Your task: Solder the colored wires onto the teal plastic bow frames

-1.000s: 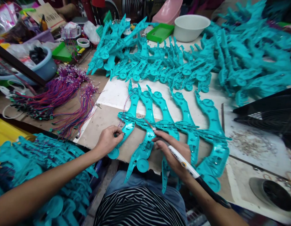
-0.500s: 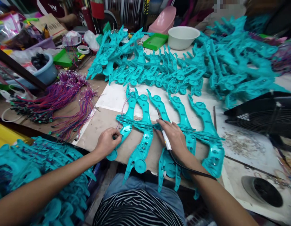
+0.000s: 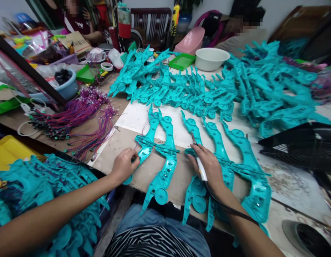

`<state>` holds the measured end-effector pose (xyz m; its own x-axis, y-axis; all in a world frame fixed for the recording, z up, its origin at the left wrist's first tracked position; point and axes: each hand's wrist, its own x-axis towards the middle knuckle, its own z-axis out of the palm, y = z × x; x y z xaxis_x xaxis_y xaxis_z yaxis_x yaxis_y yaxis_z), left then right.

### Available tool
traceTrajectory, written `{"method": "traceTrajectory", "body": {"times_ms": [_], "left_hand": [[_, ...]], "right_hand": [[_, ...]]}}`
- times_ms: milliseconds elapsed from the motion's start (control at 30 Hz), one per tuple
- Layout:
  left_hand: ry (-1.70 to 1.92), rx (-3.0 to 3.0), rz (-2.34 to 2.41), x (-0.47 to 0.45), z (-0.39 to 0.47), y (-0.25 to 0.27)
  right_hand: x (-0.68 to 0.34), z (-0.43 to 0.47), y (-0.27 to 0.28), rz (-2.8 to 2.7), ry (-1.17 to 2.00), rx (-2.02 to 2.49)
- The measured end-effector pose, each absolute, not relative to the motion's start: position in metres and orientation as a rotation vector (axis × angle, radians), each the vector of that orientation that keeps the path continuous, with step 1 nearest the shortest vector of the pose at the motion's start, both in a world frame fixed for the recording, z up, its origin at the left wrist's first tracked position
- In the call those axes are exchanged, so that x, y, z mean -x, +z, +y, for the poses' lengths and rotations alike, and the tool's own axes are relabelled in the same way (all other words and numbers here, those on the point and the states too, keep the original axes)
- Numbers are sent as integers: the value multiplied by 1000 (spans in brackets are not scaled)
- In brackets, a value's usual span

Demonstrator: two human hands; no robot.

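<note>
My left hand [image 3: 126,166] is closed, its thumb and fingers pinched at the lower part of the leftmost turquoise plastic piece [image 3: 146,151]; thin wires trail over that piece. In my right hand [image 3: 210,168] is a soldering iron [image 3: 201,169] with a white handle, its tip pointing away from me and a black cord running back along my forearm. Beneath the right hand lies another turquoise piece [image 3: 191,125], partly covered. Between the hands sits a second piece [image 3: 167,153], and two more lie in the row on the right.
Turquoise pieces are heaped at the back [image 3: 165,87] and in a pile at lower left [image 3: 47,185]. Bundles of red and purple wires [image 3: 74,110] lie left. A black fan [image 3: 296,146] and a round metal tin [image 3: 301,232] stand right. Other people sit across the table.
My right hand has shifted right with the soldering iron, and the three right-hand pieces have slid right, widening the gap after the second piece. The view has tilted up slightly.
</note>
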<state>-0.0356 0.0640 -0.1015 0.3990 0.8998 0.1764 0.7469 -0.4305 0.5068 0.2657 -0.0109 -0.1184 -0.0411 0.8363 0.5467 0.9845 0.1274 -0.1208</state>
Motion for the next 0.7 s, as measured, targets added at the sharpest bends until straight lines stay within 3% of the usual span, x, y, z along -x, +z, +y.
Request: {"method": "traceTrajectory", "body": {"times_ms": [367,533,700], "left_hand": [[809,-2137,1463,56,63,-90],[626,-2019,1997,130,116,-62],[493,-2060,1942,166,140,-62]], "right_hand": [[-235,16,-120,-2224,-351,1319],[-234,16,-124,-2225,-475,1326],[-236,9,-121,-2194,-446,1355]]}}
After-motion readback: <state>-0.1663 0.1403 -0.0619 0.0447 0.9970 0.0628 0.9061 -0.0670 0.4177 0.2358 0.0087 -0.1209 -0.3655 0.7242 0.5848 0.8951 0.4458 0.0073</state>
